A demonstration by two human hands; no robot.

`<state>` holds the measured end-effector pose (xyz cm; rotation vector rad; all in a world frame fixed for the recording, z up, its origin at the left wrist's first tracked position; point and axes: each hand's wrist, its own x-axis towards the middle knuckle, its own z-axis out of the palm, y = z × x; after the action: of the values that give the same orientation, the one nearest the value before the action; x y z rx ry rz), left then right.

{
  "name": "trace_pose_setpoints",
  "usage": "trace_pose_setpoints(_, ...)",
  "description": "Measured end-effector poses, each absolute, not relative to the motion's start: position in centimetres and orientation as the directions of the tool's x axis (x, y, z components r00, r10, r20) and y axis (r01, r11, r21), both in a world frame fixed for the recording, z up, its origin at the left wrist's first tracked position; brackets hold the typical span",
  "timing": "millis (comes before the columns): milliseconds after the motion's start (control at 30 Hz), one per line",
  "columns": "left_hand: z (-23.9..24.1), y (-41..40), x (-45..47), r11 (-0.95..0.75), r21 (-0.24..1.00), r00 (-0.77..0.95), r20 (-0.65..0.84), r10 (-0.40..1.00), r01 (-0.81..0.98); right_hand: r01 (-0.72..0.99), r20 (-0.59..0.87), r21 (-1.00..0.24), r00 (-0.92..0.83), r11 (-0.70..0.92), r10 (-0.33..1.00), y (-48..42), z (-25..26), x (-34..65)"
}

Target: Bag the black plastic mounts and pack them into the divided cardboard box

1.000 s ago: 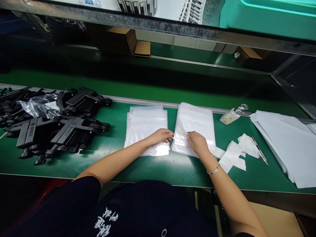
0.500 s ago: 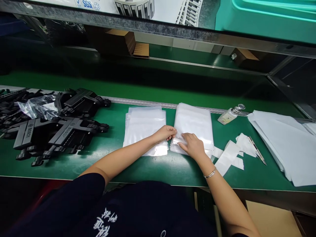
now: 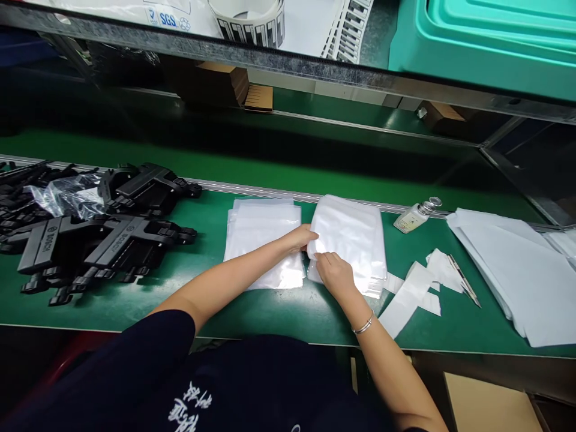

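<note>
A stack of clear plastic bags (image 3: 351,228) lies in front of me on the green bench. My left hand (image 3: 302,237) is closed on the left edge of its upper bags, which bulge up there. Just below, my right hand (image 3: 333,273) pinches the lower left corner of the same bags. Both hands' fingertips are partly hidden by the plastic. Left of this stack, beneath my left forearm, a second, flatter pile of plastic bags (image 3: 265,228) rests on the bench.
Black plastic parts (image 3: 117,240) crowd the left side, with a crumpled clear bag (image 3: 67,195) among them. To the right are a small bottle (image 3: 413,217), torn paper strips (image 3: 407,300), tweezers (image 3: 465,281) and white sheets (image 3: 513,270). A metal shelf (image 3: 315,72) crosses above, bearing a turquoise bin (image 3: 486,66).
My right hand has moved left and down to the corner of the bags. The bags' left edge is now lifted and bent between both hands.
</note>
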<state>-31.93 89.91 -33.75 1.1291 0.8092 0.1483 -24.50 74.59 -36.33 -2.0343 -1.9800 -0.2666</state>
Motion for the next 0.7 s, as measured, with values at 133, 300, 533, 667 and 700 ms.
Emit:
trace_pose_setpoints(133, -32.9, 91.5, -35.2, 0.419, 0.888, 0.720, -0.416, 0.555, 0.191, 0.979, 0.364, -0.193, 0.006, 0.069, 0.931, 73.6, -35.4, -24.4)
trace_pose_setpoints(300, -33.7, 94.4, -45.6, 0.428, 0.900, 0.609, -0.388, 0.692, 0.088, 0.951, 0.438, -0.307, 0.163, -0.023, 0.884, 72.4, -34.7, -22.6)
trace_pose_setpoints(533, -36.4, 93.1, -53.3, 0.452, 0.883, 0.421, -0.459, 0.782, 0.123, 0.885, 0.295, -0.466, 0.130, 0.023, 0.946, 75.8, -35.7, -24.5)
trace_pose_setpoints(667, -36.6, 93.0, -53.3, 0.266, 0.923, 0.474, -0.372, 0.798, 0.277, 0.791, 0.216, -0.612, 0.154, 0.011, 0.964, 78.7, -37.2, -26.1)
trace_pose_setpoints(700, -36.6, 93.2, -53.4, 0.212, 0.918, 0.443, -0.352, 0.825, 0.335, 0.751, 0.186, -0.660, 0.197, -0.026, 0.963, 79.3, -37.6, -26.2)
